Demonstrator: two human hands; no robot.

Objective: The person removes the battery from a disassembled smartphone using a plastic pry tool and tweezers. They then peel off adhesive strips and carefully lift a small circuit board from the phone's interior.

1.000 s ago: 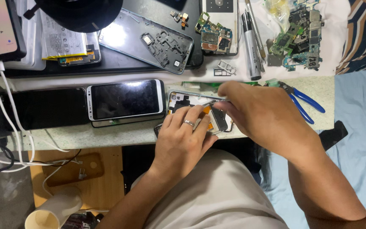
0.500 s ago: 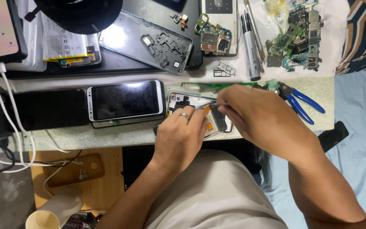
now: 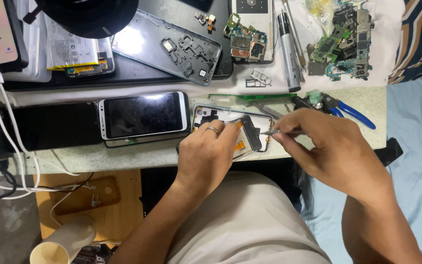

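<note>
An opened phone frame (image 3: 211, 115) with orange flex strips and a black part lies near the table's front edge. My left hand (image 3: 206, 154), a ring on one finger, rests over it and grips it from the left. My right hand (image 3: 330, 146) pinches a thin metal tool (image 3: 275, 132) whose tip points left at the frame's right side, next to the black part.
A white phone (image 3: 142, 116) and a dark one (image 3: 50, 124) lie to the left. Blue-handled pliers (image 3: 348, 111), a green brush (image 3: 250, 97), a grey pen-like tool (image 3: 286, 44), circuit boards (image 3: 343, 44), a back cover (image 3: 169, 46) and white cables (image 3: 6, 122) fill the desk.
My right hand has drawn back to the right, so more of the opened frame and the tool tip now show. My left hand has stayed on the frame.
</note>
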